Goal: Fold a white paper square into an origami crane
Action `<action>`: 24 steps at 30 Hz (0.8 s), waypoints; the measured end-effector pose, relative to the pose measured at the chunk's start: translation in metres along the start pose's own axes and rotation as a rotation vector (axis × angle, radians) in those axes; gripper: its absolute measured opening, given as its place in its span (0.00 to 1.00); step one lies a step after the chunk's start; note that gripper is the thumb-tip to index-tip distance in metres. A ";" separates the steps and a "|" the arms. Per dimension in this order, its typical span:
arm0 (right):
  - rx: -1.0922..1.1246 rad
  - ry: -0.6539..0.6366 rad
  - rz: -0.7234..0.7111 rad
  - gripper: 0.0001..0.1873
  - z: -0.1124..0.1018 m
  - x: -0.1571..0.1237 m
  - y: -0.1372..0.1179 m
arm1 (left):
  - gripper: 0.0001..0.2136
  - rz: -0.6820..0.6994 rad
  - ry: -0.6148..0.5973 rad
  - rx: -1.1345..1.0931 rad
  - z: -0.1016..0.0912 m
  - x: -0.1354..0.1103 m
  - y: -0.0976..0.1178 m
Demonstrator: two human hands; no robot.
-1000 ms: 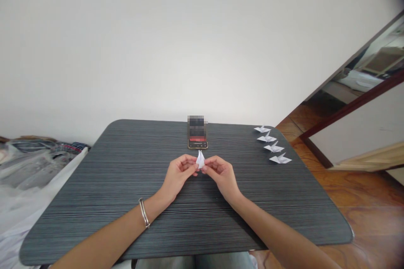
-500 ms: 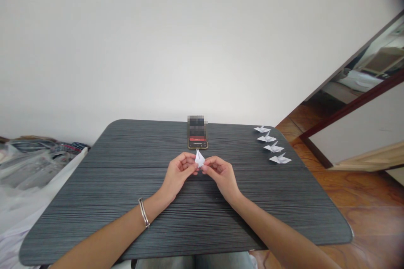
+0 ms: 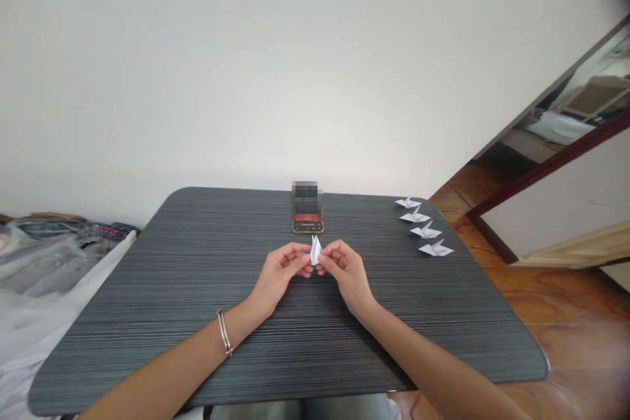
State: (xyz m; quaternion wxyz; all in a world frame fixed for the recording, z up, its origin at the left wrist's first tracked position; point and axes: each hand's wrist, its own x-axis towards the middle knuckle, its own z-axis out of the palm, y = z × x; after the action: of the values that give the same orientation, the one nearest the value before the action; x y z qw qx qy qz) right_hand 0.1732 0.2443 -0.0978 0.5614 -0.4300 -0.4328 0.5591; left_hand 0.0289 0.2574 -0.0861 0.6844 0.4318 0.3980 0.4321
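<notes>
A small white folded paper piece (image 3: pixel 315 250) stands upright between my two hands, above the middle of the dark grey striped table (image 3: pixel 197 289). My left hand (image 3: pixel 280 273) pinches its left side with thumb and fingers closed; a metal bangle sits on that wrist. From the other side, my right hand (image 3: pixel 344 270) pinches the paper with curled fingers. Both hands hover just in front of a phone (image 3: pixel 308 210).
The phone leans upright at the table's far edge by the white wall. Several finished white paper cranes (image 3: pixel 426 231) lie in a row at the far right corner. Clothes and plastic are heaped to the left (image 3: pixel 49 249). Wooden floor and a doorway lie to the right.
The hands have drawn closer together and the paper piece has been pressed narrower between the fingers. The arms have hardly shifted.
</notes>
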 end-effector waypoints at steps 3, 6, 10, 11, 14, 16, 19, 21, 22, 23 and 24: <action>-0.013 -0.003 -0.007 0.10 0.000 0.000 0.000 | 0.12 -0.005 -0.010 0.001 -0.001 0.000 -0.001; -0.025 -0.019 -0.026 0.08 -0.001 0.000 0.002 | 0.12 0.020 -0.016 0.032 -0.001 0.000 0.000; -0.094 -0.029 -0.068 0.06 -0.003 -0.001 0.005 | 0.09 0.056 -0.012 0.101 0.000 -0.002 0.002; -0.120 -0.032 -0.077 0.06 -0.003 -0.001 0.005 | 0.08 0.062 -0.011 0.114 0.000 -0.001 0.002; -0.213 -0.041 -0.106 0.05 -0.003 -0.002 0.003 | 0.07 0.062 0.000 0.128 0.000 0.000 0.001; -0.281 -0.043 -0.129 0.04 -0.002 -0.003 0.002 | 0.07 0.060 0.010 0.137 -0.001 0.000 0.000; -0.378 -0.047 -0.187 0.04 -0.001 -0.005 0.000 | 0.06 0.072 0.024 0.177 -0.001 0.000 0.000; -0.431 -0.047 -0.242 0.05 -0.001 -0.005 0.000 | 0.05 0.083 0.029 0.204 -0.001 -0.002 0.001; -0.458 -0.045 -0.271 0.05 -0.002 -0.005 0.001 | 0.05 0.087 0.032 0.214 -0.001 -0.002 0.001; -0.486 -0.044 -0.305 0.06 -0.003 -0.006 0.001 | 0.05 0.091 0.037 0.224 -0.001 -0.003 0.002; -0.517 -0.046 -0.343 0.06 -0.004 -0.006 0.002 | 0.05 0.095 0.045 0.233 0.000 -0.003 0.002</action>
State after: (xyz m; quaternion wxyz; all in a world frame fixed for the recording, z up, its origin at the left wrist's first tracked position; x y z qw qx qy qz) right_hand 0.1764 0.2386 -0.1003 0.5097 -0.4664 -0.6394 0.3373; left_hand 0.0270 0.2549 -0.0833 0.5993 0.5170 0.4399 0.4244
